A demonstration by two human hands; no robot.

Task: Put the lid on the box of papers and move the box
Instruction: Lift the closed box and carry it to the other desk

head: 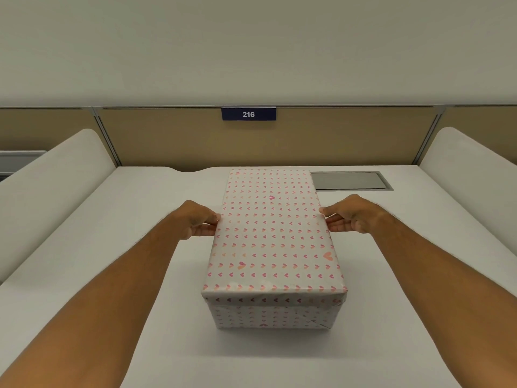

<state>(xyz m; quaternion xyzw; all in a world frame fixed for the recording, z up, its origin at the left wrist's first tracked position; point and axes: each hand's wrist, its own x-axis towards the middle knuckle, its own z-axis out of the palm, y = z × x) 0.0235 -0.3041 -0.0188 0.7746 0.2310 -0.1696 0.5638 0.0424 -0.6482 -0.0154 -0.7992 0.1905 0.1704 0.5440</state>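
A rectangular box [268,315] wrapped in white paper with small pink and orange hearts stands in the middle of the white desk [126,219]. Its matching lid [272,233] sits on top and covers it, so the papers inside are hidden. My left hand [197,221] grips the lid's left long edge, thumb on top and fingers along the side. My right hand [348,215] holds the right long edge in the same way. Both hands are at about the middle of the box's length.
A grey cable hatch [351,181] is set into the desk just right of the box's far end. A tan partition with a blue "216" sign [248,114] closes the back. White curved side panels [56,175] rise at left and right.
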